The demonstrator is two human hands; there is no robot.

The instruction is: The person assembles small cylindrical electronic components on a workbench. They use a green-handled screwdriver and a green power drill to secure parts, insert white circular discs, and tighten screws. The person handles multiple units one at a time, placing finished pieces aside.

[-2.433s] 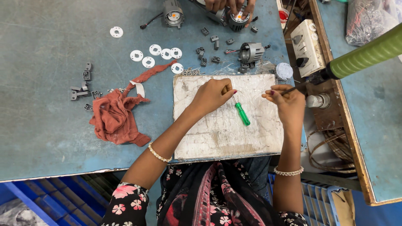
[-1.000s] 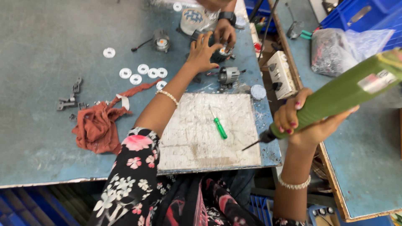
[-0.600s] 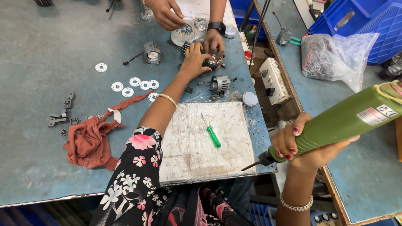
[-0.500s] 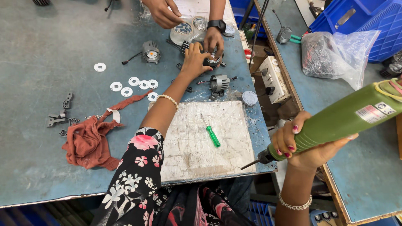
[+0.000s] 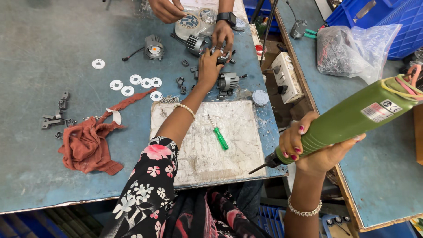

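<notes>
- The left hand point(image 5: 209, 67) reaches far up the table point(image 5: 48, 39), toward 12 o'clock, fingers curled down onto a small round part point(image 5: 221, 56); whether it grips or only touches the part I cannot tell.
- A co-worker's hand point(image 5: 222, 34) with a black watch touches the same part from 12 o'clock, and their other hand point(image 5: 166, 9) rests at the top edge by a tape roll point(image 5: 188, 24).
- A grey motor point(image 5: 228, 82) sits just beside the left hand at 5 o'clock; another motor point(image 5: 153, 46) lies well apart at 10 o'clock.
- The right hand point(image 5: 310, 147) is wrapped tight round a green driver point(image 5: 352, 119), held in the air off the table's right edge, its bit pointing to 8 o'clock over the corner of the board point(image 5: 207, 141).
- The board lies at the table's near edge; a green screwdriver point(image 5: 218, 133) lies loose on it, with bare board all round.
- White washers point(image 5: 132, 83) sit in a row at 10 o'clock from the board; a red rag point(image 5: 88, 143) lies at 9 o'clock, near small brackets point(image 5: 55, 112).
- The table's left half is mostly open.
- Right of the table edge is a gap holding a socket strip point(image 5: 286, 77), then a second bench point(image 5: 317, 70) with a plastic bag point(image 5: 348, 48).
</notes>
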